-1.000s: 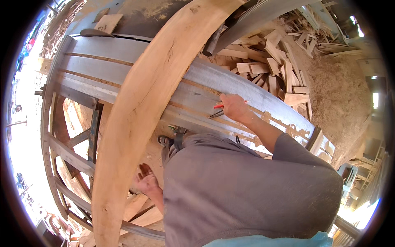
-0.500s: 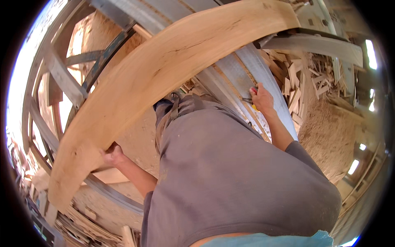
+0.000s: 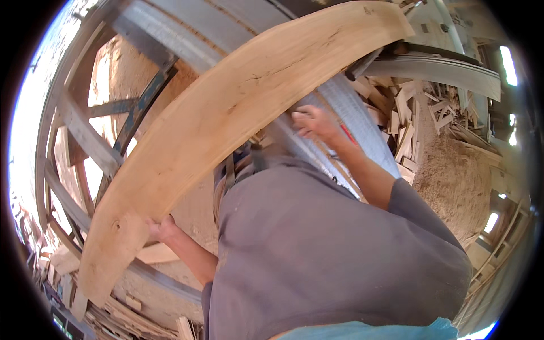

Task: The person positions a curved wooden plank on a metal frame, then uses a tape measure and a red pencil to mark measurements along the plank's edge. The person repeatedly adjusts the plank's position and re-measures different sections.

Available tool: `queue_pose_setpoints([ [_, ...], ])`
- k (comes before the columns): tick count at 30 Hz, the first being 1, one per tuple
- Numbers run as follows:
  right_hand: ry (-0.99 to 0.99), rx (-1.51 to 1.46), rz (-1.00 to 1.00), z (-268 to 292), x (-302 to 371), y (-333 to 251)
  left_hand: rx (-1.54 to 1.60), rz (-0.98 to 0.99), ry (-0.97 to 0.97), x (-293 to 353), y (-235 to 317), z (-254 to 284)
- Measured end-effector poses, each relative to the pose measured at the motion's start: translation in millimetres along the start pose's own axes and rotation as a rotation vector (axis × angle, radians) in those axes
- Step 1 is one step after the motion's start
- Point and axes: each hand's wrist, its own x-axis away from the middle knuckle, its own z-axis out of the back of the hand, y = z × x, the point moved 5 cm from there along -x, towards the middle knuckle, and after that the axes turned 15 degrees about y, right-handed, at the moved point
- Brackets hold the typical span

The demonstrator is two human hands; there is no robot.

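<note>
A long, wide pale wooden plank (image 3: 226,119) runs from lower left to upper right across a grey metal bench (image 3: 351,107). My left hand (image 3: 160,228) grips the plank's underside near its lower end. My right hand (image 3: 313,123) rests at the plank's edge on the bench and holds a thin red pencil (image 3: 347,134). My grey shirt fills the lower middle of the view.
A heap of short wood offcuts (image 3: 416,119) lies right of the bench. Sawdust (image 3: 453,181) is piled at the far right. A grey metal frame with cross bars (image 3: 85,136) stands on the left, and wood scraps (image 3: 124,317) lie on the ground below.
The view has swung and the plank now lies more diagonally. My right hand has moved left along the bench to the plank's edge. My left hand keeps its grip near the lower end.
</note>
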Motion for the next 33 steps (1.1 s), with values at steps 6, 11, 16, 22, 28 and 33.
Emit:
queue_pose_setpoints([
  [6,0.322,-0.129,0.113,25.2,-53.2,-53.5,0.175,0.447,-0.213,178.4,-30.8,-83.0],
  [11,0.566,0.095,0.584,58.3,-61.7,-71.1,-0.249,0.579,-0.649,275.7,-43.6,-101.8],
  [16,0.556,0.193,1.223,4.2,-54.6,-77.6,-0.126,0.677,-0.189,221.2,-40.3,-88.3],
  [22,0.569,0.245,1.391,-33.6,-69.6,-108.6,0.196,0.519,-0.062,155.0,-14.7,-72.4],
  [28,0.606,0.329,1.380,-36.8,-74.9,-111.1,0.249,0.412,0.006,142.1,-20.7,-83.6],
  [33,0.604,0.334,1.388,-44.4,-81.2,-122.0,0.274,0.416,-0.016,136.2,-19.4,-89.2],
])
